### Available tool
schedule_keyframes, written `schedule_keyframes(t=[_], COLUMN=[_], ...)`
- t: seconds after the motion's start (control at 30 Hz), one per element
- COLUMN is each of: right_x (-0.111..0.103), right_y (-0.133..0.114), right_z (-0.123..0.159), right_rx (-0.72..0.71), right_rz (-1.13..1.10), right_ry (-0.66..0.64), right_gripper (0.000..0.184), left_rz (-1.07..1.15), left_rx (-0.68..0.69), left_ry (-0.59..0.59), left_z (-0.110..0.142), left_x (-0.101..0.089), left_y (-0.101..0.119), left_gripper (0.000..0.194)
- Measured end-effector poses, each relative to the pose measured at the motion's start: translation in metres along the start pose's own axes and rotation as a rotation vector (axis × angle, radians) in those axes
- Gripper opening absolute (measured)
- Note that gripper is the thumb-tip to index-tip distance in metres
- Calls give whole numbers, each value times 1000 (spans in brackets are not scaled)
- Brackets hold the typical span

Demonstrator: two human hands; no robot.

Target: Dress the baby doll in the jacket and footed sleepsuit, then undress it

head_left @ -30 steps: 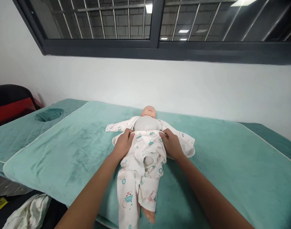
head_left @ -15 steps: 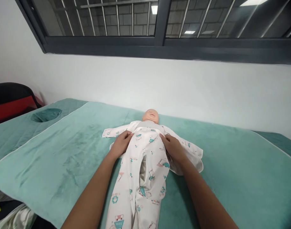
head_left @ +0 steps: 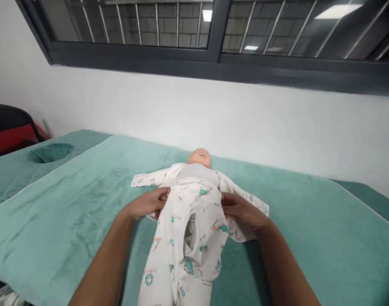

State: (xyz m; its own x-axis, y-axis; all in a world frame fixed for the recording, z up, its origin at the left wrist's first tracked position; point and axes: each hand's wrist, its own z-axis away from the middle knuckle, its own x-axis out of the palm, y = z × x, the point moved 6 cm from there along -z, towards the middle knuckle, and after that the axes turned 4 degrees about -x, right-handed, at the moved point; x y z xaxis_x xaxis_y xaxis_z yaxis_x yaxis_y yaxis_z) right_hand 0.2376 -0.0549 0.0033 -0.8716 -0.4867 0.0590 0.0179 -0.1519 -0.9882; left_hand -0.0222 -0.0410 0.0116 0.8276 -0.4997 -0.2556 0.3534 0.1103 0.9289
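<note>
A baby doll (head_left: 199,157) lies on its back with its head toward the wall. White printed baby pants (head_left: 172,231) cover its lower body, with a split at the crotch. Under it spreads an open white baby shirt (head_left: 235,187), sleeves out to both sides. My left hand (head_left: 149,203) is closed at the left side of the pants below the waistband, fingertips partly hidden by the cloth. On the opposite side, my right hand (head_left: 243,211) pinches the pants' edge, over the shirt's right flap.
A green plush cover (head_left: 86,204) lies over the bed. At the far left the bed has a round hole (head_left: 50,153), with a black and red object (head_left: 12,131) behind it. A white wall (head_left: 213,114) and a barred window stand at the back.
Both hands have moved down from the waistband along the pants' sides, with the wrists turned outward. The waistband sits lower, baring more of the doll's grey-white torso. The view has shifted slightly.
</note>
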Motion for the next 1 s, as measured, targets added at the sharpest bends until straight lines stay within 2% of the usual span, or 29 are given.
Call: schedule_keyframes(t=[0.1, 0.27, 0.37, 0.6, 0.83, 1.0], right_x=[3, 2, 4, 3, 9, 17], right_y=[-4, 0, 5, 15, 12, 8], right_z=[2, 0, -1, 0, -1, -2], right_rx=[-49, -105, -87, -121, -127, -112], right_rz=[-94, -262, -341, -499, -446, -391], right_ry=[13, 76, 89, 224, 179, 134], right_gripper=[18, 22, 25, 19, 34, 41], left_rz=[-67, -98, -22, 218, 412, 429], left_rx=[32, 79, 92, 134, 114, 120], left_ry=[-66, -53, -43, 95, 55, 32], left_z=[1, 6, 5, -2, -6, -7], left_x=[3, 2, 5, 4, 5, 7], left_y=[3, 14, 14, 6, -2, -3], left_gripper=[24, 26, 24, 34, 35, 37])
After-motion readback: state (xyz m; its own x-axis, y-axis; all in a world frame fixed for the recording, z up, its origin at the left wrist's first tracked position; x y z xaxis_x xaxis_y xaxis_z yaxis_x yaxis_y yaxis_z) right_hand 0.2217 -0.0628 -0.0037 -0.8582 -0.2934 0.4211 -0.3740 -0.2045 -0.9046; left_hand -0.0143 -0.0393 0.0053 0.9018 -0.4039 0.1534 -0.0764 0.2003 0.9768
